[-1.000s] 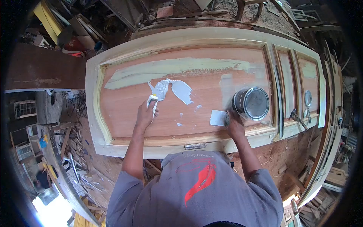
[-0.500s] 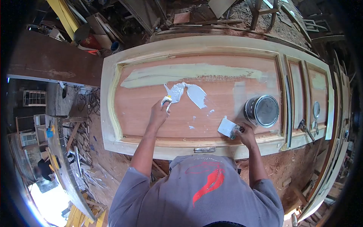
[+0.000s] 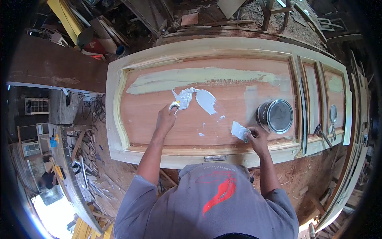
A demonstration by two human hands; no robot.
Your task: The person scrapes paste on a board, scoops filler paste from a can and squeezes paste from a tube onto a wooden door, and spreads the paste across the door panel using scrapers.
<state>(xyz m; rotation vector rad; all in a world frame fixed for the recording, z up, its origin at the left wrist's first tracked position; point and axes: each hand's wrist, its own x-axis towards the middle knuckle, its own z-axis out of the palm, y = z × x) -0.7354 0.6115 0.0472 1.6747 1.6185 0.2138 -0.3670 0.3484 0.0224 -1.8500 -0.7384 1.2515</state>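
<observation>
A panelled wooden door lies flat in front of me. White filler paste is spread in two thick patches on its large panel, with small smears nearer to me. My left hand is closed around what looks like a small white tube with a yellow end, held at the lower edge of the left patch. My right hand grips a putty knife by its handle. The wide blade is pale with paste and points left, above the panel. Just beyond that hand stands a round metal can.
A dried pale filler band crosses the far part of the panel. Tools and a small round lid lie at the door's right end. A dark board adjoins on the left. Scrap wood litters the floor.
My right hand has turned the putty knife slightly, and its blade has shifted a little right and away from me. My left hand stays almost in place at the paste.
</observation>
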